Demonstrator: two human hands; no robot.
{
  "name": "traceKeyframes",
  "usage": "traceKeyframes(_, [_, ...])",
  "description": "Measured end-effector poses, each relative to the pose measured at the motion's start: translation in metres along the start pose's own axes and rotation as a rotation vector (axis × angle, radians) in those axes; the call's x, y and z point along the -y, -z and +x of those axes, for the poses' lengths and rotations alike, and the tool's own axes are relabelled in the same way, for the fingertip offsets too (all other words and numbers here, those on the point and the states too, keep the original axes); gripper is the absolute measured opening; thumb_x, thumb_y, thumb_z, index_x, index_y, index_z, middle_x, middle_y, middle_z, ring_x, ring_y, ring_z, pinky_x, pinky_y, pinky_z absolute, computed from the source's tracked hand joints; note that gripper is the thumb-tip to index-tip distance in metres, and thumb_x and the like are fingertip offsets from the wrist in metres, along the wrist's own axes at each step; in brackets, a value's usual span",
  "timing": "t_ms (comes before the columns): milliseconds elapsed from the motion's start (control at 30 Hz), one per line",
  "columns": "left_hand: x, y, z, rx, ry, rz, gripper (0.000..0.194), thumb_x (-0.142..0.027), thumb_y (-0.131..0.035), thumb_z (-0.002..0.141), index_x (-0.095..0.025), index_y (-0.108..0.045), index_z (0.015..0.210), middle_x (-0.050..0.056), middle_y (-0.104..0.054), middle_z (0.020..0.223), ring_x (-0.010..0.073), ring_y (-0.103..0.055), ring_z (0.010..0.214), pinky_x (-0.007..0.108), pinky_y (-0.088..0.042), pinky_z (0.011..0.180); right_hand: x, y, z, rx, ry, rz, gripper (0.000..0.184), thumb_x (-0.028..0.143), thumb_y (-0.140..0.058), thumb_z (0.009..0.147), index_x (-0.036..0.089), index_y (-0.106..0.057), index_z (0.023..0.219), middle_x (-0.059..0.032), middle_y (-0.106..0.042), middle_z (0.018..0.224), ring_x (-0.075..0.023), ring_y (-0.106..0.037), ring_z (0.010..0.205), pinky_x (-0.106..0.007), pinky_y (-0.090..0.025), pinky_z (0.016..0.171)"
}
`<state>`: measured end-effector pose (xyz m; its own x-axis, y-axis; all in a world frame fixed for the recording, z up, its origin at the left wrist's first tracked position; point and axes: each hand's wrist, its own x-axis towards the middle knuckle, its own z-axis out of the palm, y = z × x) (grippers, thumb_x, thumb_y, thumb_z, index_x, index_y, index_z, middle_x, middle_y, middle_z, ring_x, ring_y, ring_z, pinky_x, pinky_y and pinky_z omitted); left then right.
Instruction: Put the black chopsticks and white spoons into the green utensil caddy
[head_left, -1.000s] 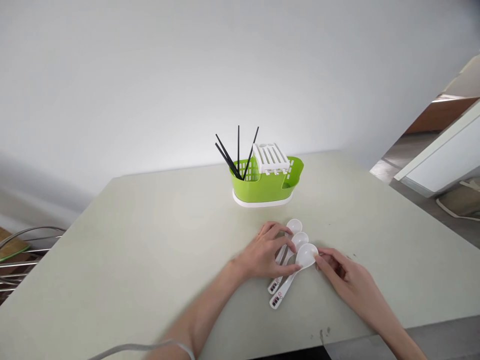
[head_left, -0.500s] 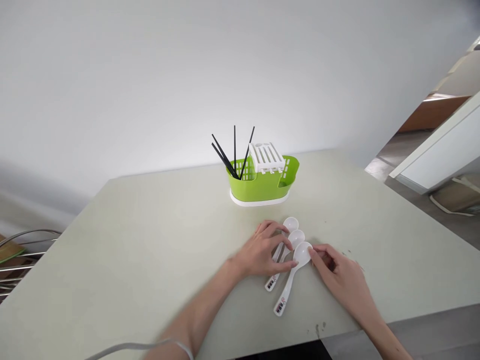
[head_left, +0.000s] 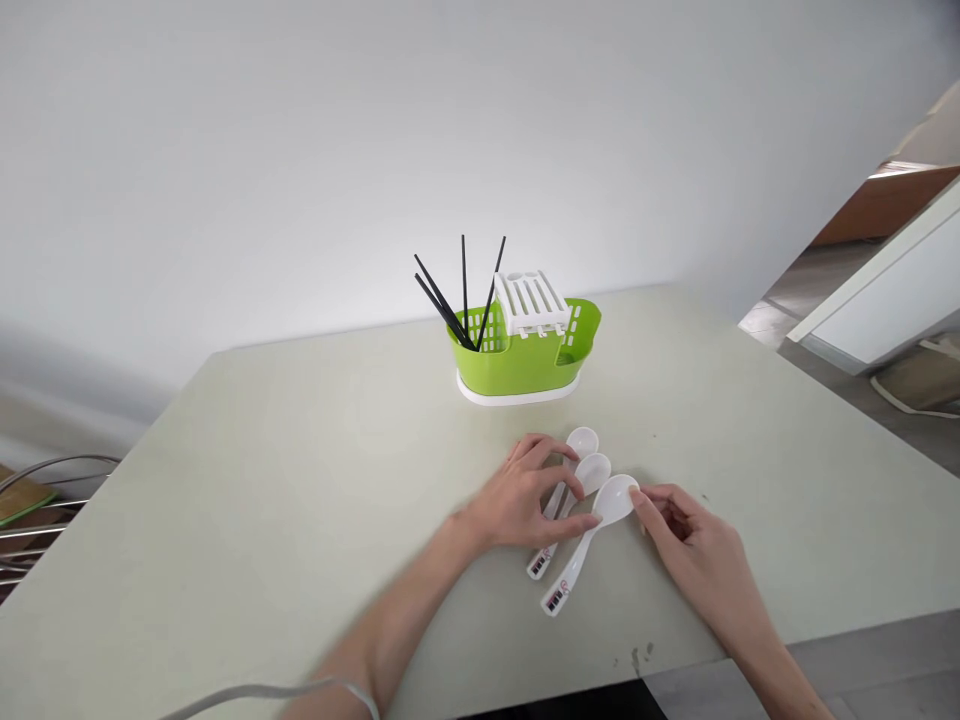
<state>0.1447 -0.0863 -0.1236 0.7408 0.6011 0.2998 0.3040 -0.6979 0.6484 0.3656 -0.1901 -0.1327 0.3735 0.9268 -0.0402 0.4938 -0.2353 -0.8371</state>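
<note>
Three white spoons lie side by side on the table. The nearest spoon (head_left: pixel 615 500) has its bowl rim pinched between the thumb and fingers of my right hand (head_left: pixel 694 545), and its printed handle slants toward me. My left hand (head_left: pixel 525 497) arches over the other two, fingers apart, with the thumb tip at the neck of the nearest spoon. Under those fingers the middle spoon (head_left: pixel 594 470) and the far spoon (head_left: pixel 583 440) show their bowls, while their handles are partly hidden.
Behind the spoons stands a green cutlery basket (head_left: pixel 517 375) on a white base, with a slotted white rack (head_left: pixel 532 303) across its top. Several black chopsticks (head_left: pixel 465 290) lean in its left compartment. A grey cable (head_left: pixel 262 690) crosses my left forearm.
My right hand has moved a little to the right, pulling the nearest spoon's bowl away from the other two. My left hand stays nearly in place. The view has shifted slightly.
</note>
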Motion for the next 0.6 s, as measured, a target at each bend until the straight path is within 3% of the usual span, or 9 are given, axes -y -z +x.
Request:
traceKeyframes(233, [-0.007, 0.005, 0.002, -0.064, -0.02, -0.066, 0.022, -0.044, -0.081, 0.087, -0.023, -0.078, 0.091, 0.012, -0.065, 0.134, 0.0301, -0.051, 0.133, 0.046, -0.044, 0.114, 0.002, 0.002, -0.002, -0.026, -0.078, 0.046, 0.053, 0.074, -0.062, 0.089, 0.023, -0.077, 0.096, -0.0032, -0.071, 0.071, -0.0199, -0.062, 0.062, -0.028, -0.05, 0.056])
traceKeyframes(467, [-0.01, 0.005, 0.003, -0.181, 0.018, -0.081, 0.022, -0.043, -0.076, 0.088, -0.021, -0.076, 0.092, 0.011, -0.068, 0.106, 0.0241, -0.06, 0.103, 0.041, -0.052, 0.097, 0.002, 0.004, -0.005, -0.087, -0.103, 0.088, 0.051, 0.071, -0.065, 0.087, 0.022, -0.076, 0.088, -0.0048, -0.073, 0.072, -0.0208, -0.066, 0.065, -0.027, -0.052, 0.056])
traceKeyframes(600, [-0.012, 0.006, 0.005, -0.169, 0.005, -0.117, 0.021, -0.041, -0.071, 0.09, -0.02, -0.073, 0.092, 0.006, -0.069, 0.083, 0.0198, -0.061, 0.083, 0.038, -0.052, 0.087, 0.004, 0.006, -0.006, -0.124, -0.127, 0.128, 0.051, 0.072, -0.067, 0.086, 0.021, -0.076, 0.087, -0.0072, -0.076, 0.078, -0.0228, -0.069, 0.07, -0.027, -0.053, 0.056])
